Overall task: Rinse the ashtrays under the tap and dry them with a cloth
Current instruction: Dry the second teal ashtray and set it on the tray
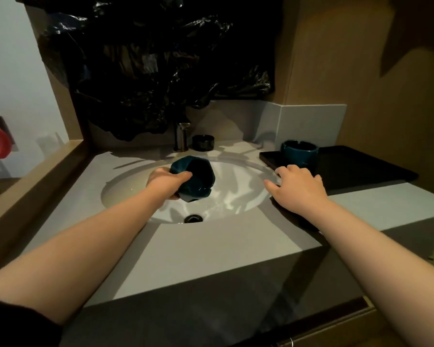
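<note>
Left hand [164, 182] is out over the basin, fingers and thumb curled round a glossy dark teal ceramic ashtray [198, 179], gripping it by the rim. That ashtray is tipped on its side, its hollow facing away from the camera, held above the white oval sink bowl [236, 186] and in front of the brushed metal tap [181, 136]. Right hand [298, 191] sits wide, fingers spread and fairly straight, holding nothing, at the sink's right rim by the near-left corner of a flat black rectangular tray [356, 169]; whether it presses down I cannot tell. On that tray stands a second teal ashtray [300, 152], upright, just beyond the fingertips. A small black round ashtray [203, 142] waits on the pale grey counter [186, 251] just right of the tap's base. Dark drain [193, 218] shows at the bowl's near side. Crumpled black plastic sheeting [161, 58] hangs over the wall behind.
</note>
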A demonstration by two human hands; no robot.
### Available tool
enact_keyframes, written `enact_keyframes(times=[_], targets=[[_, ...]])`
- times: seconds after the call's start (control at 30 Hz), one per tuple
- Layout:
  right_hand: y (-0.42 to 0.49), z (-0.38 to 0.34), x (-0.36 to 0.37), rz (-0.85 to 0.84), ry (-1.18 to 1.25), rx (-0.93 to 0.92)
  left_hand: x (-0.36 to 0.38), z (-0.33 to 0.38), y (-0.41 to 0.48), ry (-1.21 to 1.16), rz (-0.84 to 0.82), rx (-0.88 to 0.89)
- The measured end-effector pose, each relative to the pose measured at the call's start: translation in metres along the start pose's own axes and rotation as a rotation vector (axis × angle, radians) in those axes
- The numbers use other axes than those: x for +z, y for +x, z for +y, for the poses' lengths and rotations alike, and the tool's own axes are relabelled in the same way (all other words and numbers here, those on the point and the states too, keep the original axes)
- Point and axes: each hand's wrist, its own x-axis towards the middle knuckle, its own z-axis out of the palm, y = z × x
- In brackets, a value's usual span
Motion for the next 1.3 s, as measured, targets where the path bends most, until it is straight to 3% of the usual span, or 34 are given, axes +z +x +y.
enact_keyframes(times=[0.17, 0.3, 0.43, 0.5, 0.67, 0.77, 0.83, 0.93, 1.13, 1.3], targets=[[-0.029, 0.014, 0.004, -0.064, 0.018, 0.027, -0.004, -0.002, -0.004, -0.073, -0.032, -0.080], [-0.040, 0.013, 0.015, 0.124, 0.025, -0.084, -0.001, -0.001, -0.007, -0.063, -0.067, -0.080], [-0.033, 0.006, 0.013, 0.157, 0.138, -0.131, -0.001, 0.002, -0.011, -0.092, -0.094, -0.117], [-0.025, -0.002, 0.010, 0.132, 0.320, -0.109, -0.003, 0.003, -0.011, -0.136, -0.097, -0.141], [0.008, -0.039, -0.004, -0.003, 0.797, -0.068, -0.015, 0.005, -0.003, -0.376, -0.108, -0.278], [0.029, -0.064, -0.014, -0.208, 0.708, -0.210, -0.027, 0.004, 0.006, -0.459, -0.110, -0.362], [0.040, -0.080, -0.016, -0.424, 0.571, -0.354, -0.033, 0.001, 0.014, -0.453, -0.127, -0.354], [0.052, -0.108, -0.010, -0.586, 0.501, -0.462, -0.033, -0.005, 0.020, -0.398, -0.166, -0.312], [0.063, -0.126, 0.025, -0.650, 0.546, -0.428, -0.019, -0.009, 0.024, -0.365, -0.242, -0.280], [0.079, -0.107, 0.027, -0.664, 0.656, -0.320, -0.019, -0.007, 0.025, -0.307, -0.437, -0.245]])
